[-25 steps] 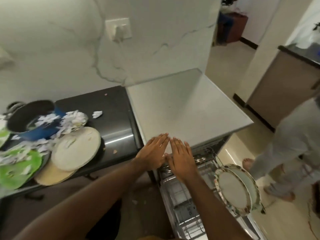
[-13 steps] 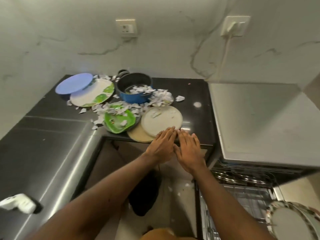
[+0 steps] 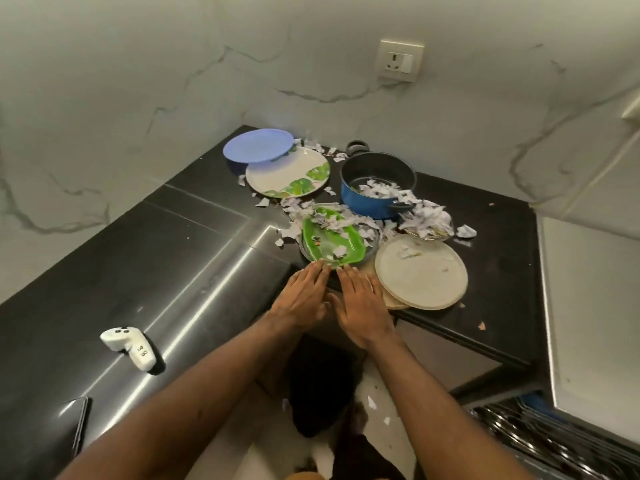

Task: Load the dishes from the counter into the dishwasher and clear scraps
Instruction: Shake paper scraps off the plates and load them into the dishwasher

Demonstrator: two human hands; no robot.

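Now back at the cluttered end of the black desk [image 3: 173, 258], a person reaches for the green dish [image 3: 332, 239], which lies flat near the desk's front edge on what looks like a clear glass plate, dotted with torn paper scraps [image 3: 426, 213]. A second ago both hands hovered over the dishwasher's open rack, where a patterned plate already stood; since then the view and the arms have swung left, suggesting one dish is loaded and the next is about to be collected. The left hand [image 3: 304, 296] and right hand [image 3: 360, 306] are side by side, palms down, fingers straight and together, holding nothing, their fingertips at the dish's near rim. The leaf-shaped dish runs lengthwise on a diagonal, from far left to near right, one long side facing the hands. Just to its right sit stacked beige plates [image 3: 420, 271]; behind it stands a blue pot [image 3: 377, 188] holding more scraps, with a leaf-print plate [image 3: 287, 173] and a lilac plate [image 3: 258, 150] overlapping it farther back. A white controller [image 3: 128, 346] lies well apart at the left, and the dishwasher rack [image 3: 540, 434] shows at lower right.
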